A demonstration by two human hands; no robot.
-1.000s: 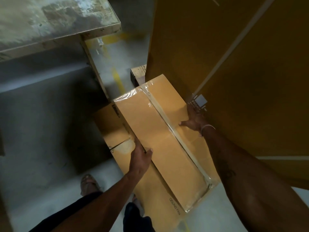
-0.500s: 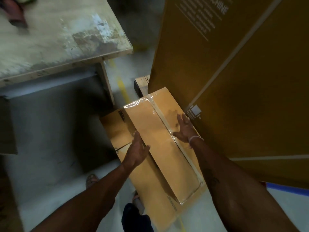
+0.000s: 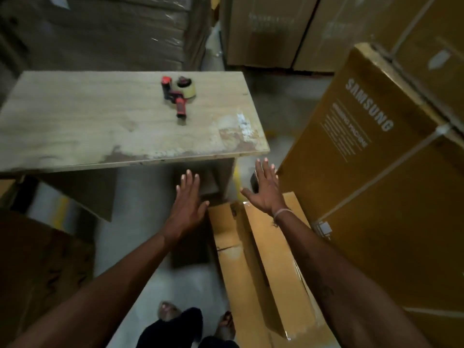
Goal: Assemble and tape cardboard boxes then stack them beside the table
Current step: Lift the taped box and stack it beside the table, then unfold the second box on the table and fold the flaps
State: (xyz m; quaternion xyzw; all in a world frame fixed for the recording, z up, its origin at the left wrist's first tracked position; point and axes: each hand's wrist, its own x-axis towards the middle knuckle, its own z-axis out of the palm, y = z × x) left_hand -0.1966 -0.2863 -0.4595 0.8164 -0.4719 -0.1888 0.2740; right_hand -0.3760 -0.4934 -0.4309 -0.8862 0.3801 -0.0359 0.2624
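Note:
A taped cardboard box (image 3: 278, 262) lies on top of another box (image 3: 226, 237) on the floor, beside the wooden table (image 3: 100, 126). My left hand (image 3: 187, 199) hovers above the floor left of the boxes, fingers straight, holding nothing. My right hand (image 3: 266, 189) is lifted above the far end of the top box, fingers spread, touching nothing. A red tape dispenser (image 3: 179, 94) with a roll of tape lies on the table top.
A large printed appliance carton (image 3: 376, 177) stands close on the right of the stack. More big cartons (image 3: 271, 33) fill the back. A dark cardboard piece (image 3: 37, 267) sits at the lower left. My feet (image 3: 170, 310) are on the grey floor.
Both hands have let go of the top box and risen off it, fingers straightened. The view has lifted, bringing the table top and tape dispenser into sight.

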